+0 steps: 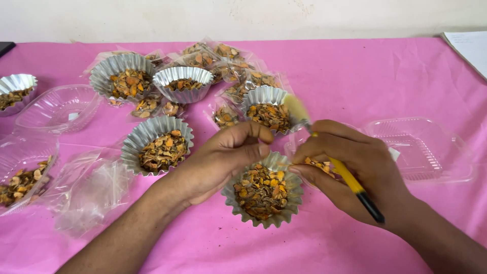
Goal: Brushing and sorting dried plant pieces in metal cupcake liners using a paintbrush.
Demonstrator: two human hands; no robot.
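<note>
Near the front edge of the pink tabletop (355, 71), a fluted foil cup (263, 190) of dried orange-brown chips sits directly beneath both hands. The left hand (223, 160) curls over its far-left rim, thumb and forefinger pressed together. The right hand (355, 172) pinches a yellow-handled brush (337, 165), bristles angled away toward the back edge.

My brush (350, 178) is yellow with a black end, the fluted cups (262, 191) shine silver, their chips (261, 190) orange-brown, on a pink cloth (355, 76).
</note>
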